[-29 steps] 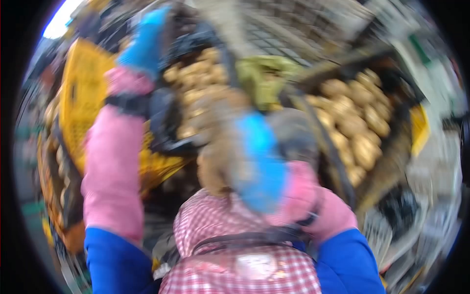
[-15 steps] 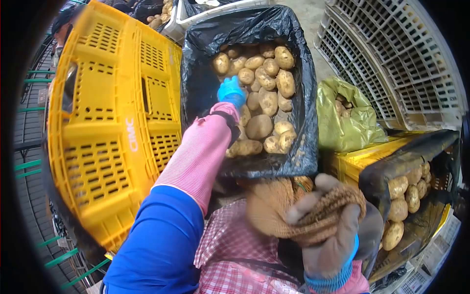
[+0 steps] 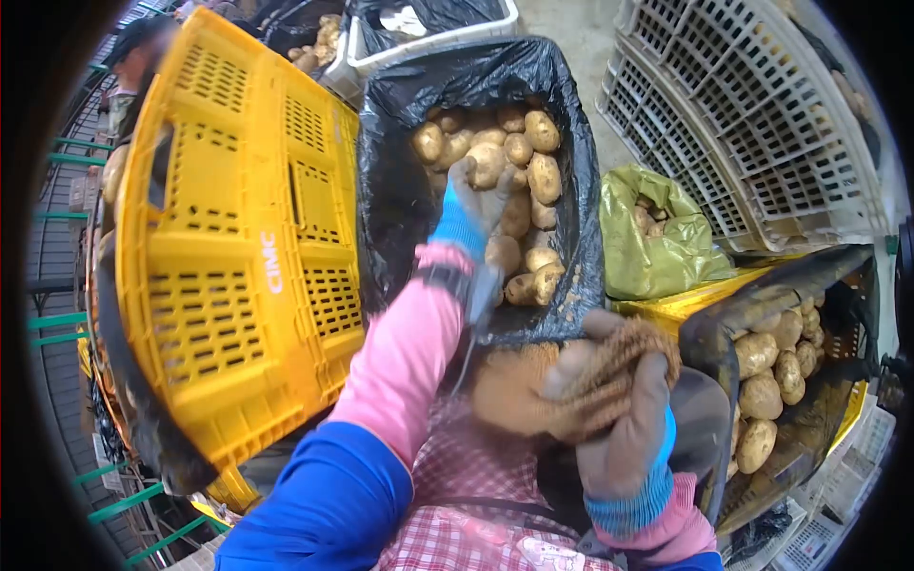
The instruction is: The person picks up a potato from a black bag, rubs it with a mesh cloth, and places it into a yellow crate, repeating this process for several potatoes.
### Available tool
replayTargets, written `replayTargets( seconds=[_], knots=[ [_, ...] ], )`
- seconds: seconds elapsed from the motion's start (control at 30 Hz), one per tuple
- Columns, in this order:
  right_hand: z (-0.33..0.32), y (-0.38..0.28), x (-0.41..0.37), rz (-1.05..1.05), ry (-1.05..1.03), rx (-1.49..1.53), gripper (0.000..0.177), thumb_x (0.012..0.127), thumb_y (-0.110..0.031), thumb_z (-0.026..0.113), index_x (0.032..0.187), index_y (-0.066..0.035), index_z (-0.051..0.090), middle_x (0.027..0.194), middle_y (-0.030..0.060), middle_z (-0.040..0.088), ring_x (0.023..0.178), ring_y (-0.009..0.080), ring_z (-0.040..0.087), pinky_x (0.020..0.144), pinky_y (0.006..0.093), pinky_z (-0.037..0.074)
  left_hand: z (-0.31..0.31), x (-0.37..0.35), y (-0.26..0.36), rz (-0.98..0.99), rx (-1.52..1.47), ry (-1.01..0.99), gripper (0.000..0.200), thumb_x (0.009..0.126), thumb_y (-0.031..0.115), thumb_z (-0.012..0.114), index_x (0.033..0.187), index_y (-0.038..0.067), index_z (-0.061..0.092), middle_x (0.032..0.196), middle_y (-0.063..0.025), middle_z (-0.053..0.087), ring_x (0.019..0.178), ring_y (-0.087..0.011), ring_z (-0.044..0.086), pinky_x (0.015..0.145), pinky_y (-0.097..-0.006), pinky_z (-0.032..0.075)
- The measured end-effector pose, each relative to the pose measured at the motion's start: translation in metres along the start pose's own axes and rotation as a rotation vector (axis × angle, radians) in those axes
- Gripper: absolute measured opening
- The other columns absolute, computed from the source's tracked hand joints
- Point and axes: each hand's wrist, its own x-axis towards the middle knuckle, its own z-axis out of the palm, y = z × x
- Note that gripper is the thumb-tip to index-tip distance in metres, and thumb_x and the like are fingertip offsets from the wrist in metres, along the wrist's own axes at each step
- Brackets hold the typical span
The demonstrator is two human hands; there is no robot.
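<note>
My left hand (image 3: 479, 198), in a grey glove with a blue cuff, reaches into a crate lined with black plastic (image 3: 400, 205). Its fingers and thumb are closed around a potato (image 3: 487, 164). Several more potatoes (image 3: 545, 179) lie in the crate around it. Close to my lap, my right hand (image 3: 624, 419) wears a soiled glove and grips the bunched rim of a brown mesh sack (image 3: 519, 395). Part of that sack is blurred, and its inside cannot be seen.
Left of the lined crate stands a yellow slatted crate (image 3: 205, 285). To the right are a green plastic bag (image 3: 657, 243), a tilted grey crate (image 3: 743, 124) and another black-lined crate (image 3: 709, 333) of potatoes. A person (image 3: 143, 48) is partly visible at upper left.
My left hand has turned and now has a potato between its fingers. The right hand, still on the sack, has shifted slightly left in view.
</note>
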Motion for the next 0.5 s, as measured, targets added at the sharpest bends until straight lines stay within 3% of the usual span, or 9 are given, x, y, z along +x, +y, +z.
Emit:
replayTargets(
  seconds=[0.03,0.13,0.23,0.33,0.37,0.47,0.5],
  knots=[
    [-0.013,0.005,0.003,-0.036,-0.081,-0.003,0.064,0.103,-0.056,0.044,0.137,-0.002,0.049,0.101,0.0106,0.068,0.09,0.0236,0.067,0.083,0.0386,0.057,0.022,-0.039,0.001,-0.076,-0.125,-0.108,0.04,0.093,0.024,0.061,0.121,-0.002,0.052,0.13,-0.0253,0.055,0.116,-0.0396,0.059,0.091,-0.0445,0.059],
    [-0.024,0.005,-0.001,-0.122,-0.164,-0.049,0.065,0.103,-0.057,0.042,0.137,-0.002,0.05,0.108,0.0103,0.067,0.098,0.0232,0.065,0.09,0.0398,0.055,0.056,-0.161,0.004,-0.053,-0.095,-0.332,0.047,0.092,0.02,0.06,0.132,-0.001,0.049,0.138,-0.027,0.051,0.126,-0.0418,0.054,0.096,-0.0443,0.056],
    [-0.028,0.012,-0.002,-0.208,-0.232,-0.099,0.07,0.102,-0.061,0.038,0.14,-0.002,0.046,0.12,0.0153,0.061,0.109,0.0229,0.061,0.098,0.0403,0.05,0.065,-0.252,0.014,-0.085,0.065,-0.383,0.057,0.09,0.016,0.061,0.141,0.001,0.04,0.135,-0.0238,0.051,0.112,-0.0381,0.062,0.096,-0.0431,0.057],
    [-0.017,0.023,-0.012,-0.254,-0.276,0.009,0.068,0.102,-0.059,0.042,0.142,-0.003,0.045,0.123,0.0155,0.061,0.111,0.0236,0.059,0.1,0.0407,0.048,0.064,-0.321,0.017,0.012,0.24,-0.41,0.058,0.088,0.013,0.061,0.142,0.006,0.041,0.135,-0.0211,0.052,0.111,-0.0357,0.062,0.094,-0.0429,0.057],
    [-0.016,0.029,-0.01,-0.266,-0.361,0.056,0.067,0.102,-0.057,0.044,0.142,-0.003,0.046,0.125,0.0152,0.061,0.111,0.0254,0.06,0.098,0.0415,0.05,0.059,-0.336,0.019,0.009,0.283,-0.425,0.058,0.087,0.014,0.062,0.142,0.01,0.042,0.13,-0.0183,0.053,0.107,-0.0324,0.064,0.092,-0.0419,0.057],
    [-0.01,0.04,-0.024,-0.136,-0.494,0.106,0.064,0.103,-0.055,0.044,0.141,-0.004,0.047,0.127,0.0149,0.061,0.11,0.0261,0.061,0.096,0.042,0.051,0.033,-0.362,0.021,0.093,0.463,-0.429,0.067,0.089,0.026,0.066,0.147,0.009,0.038,0.123,-0.0196,0.055,0.104,-0.0318,0.063,0.083,-0.0357,0.056],
    [-0.008,0.043,-0.026,-0.129,-0.479,0.065,0.063,0.103,-0.055,0.044,0.14,-0.004,0.048,0.127,0.0159,0.061,0.108,0.0262,0.062,0.093,0.0426,0.053,0.029,-0.372,0.024,0.116,0.505,-0.395,0.063,0.085,0.025,0.072,0.139,0.009,0.043,0.119,-0.0183,0.056,0.095,-0.0277,0.063,0.076,-0.0332,0.054]
  ],
)
